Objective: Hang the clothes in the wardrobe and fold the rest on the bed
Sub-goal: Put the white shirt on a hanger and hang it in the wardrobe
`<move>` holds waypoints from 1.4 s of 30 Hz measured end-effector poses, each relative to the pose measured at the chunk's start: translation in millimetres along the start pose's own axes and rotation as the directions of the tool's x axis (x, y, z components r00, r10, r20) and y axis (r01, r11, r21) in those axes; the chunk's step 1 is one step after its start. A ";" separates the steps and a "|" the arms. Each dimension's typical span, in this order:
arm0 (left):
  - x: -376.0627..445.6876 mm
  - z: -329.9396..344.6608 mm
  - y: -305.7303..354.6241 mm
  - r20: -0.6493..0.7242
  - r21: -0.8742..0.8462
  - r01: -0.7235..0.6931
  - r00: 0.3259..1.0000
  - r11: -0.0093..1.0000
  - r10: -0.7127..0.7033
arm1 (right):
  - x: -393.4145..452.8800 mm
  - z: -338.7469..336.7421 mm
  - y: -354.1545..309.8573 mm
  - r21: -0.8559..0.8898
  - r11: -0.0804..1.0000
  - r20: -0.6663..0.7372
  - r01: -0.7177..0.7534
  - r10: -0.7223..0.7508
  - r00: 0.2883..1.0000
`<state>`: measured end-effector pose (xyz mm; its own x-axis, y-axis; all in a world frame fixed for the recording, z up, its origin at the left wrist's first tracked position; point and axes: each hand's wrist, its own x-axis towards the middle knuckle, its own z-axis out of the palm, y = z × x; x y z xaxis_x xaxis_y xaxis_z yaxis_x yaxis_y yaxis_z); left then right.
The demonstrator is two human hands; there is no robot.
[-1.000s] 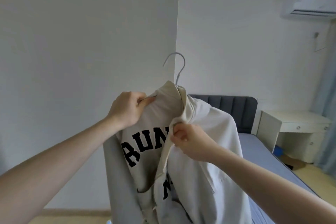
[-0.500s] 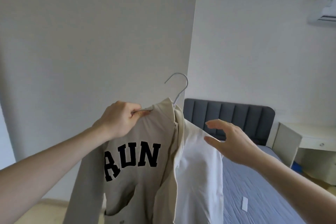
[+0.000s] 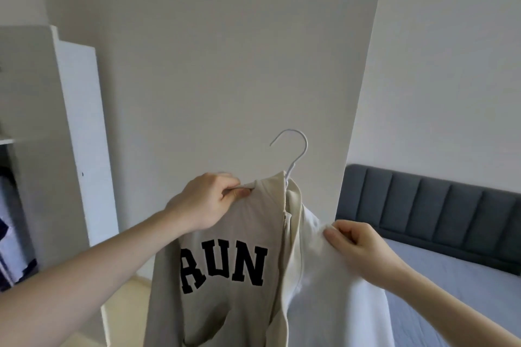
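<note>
A cream zip jacket (image 3: 225,234) with black letters "RUN" hangs on a white hanger (image 3: 296,149), held up in front of me. My left hand (image 3: 205,200) grips the jacket's left shoulder together with the hanger arm under it. My right hand (image 3: 358,245) pinches the fabric of the right shoulder. The hanger's hook stands free above the collar. The wardrobe (image 3: 36,149) stands at the far left with its door open and some clothes hanging inside. The bed (image 3: 439,276) with a blue sheet lies at the right.
A white wall corner (image 3: 363,121) juts out straight ahead, between wardrobe and bed. The bed's dark grey padded headboard (image 3: 439,205) runs along the right wall. Pale wooden floor (image 3: 127,290) shows below the wardrobe door.
My view has swung left, bringing the wardrobe into sight. My right hand, open in the air half a second ago, now pinches the jacket's right shoulder. The left hand keeps its hold.
</note>
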<state>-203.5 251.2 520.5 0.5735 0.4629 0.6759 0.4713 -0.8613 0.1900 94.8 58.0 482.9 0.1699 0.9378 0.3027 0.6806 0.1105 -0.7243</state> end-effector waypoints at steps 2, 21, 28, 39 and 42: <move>-7.1 -0.2 -3.9 0.019 0.036 0.037 0.999 0.999 -0.038 | 9.0 7.3 0.4 0.022 0.999 0.088 -0.029 0.027 0.996; -188.5 -77.6 -17.7 -0.071 0.062 0.564 0.826 0.824 -0.560 | 76.0 212.3 -66.0 0.246 0.963 0.205 0.112 -0.165 0.965; -244.2 -121.3 -84.9 0.034 -0.017 0.744 0.669 0.668 -0.743 | 105.1 333.4 -145.6 0.354 0.931 0.351 0.085 -0.217 0.911; -321.1 -198.0 -210.1 -0.161 0.038 0.814 0.578 0.580 -0.800 | 134.3 492.2 -253.0 0.483 0.869 0.543 -0.112 -0.196 0.816; -335.4 -212.2 -240.0 -0.234 0.072 0.825 0.560 0.560 -0.795 | 141.8 525.7 -278.3 0.464 0.873 0.575 -0.149 -0.169 0.800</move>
<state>-651.1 258.2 399.3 -0.2104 0.8947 0.3940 0.7853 -0.0854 0.6132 -445.2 333.2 401.8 -0.3889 0.9212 0.0085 0.2381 0.1094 -0.9651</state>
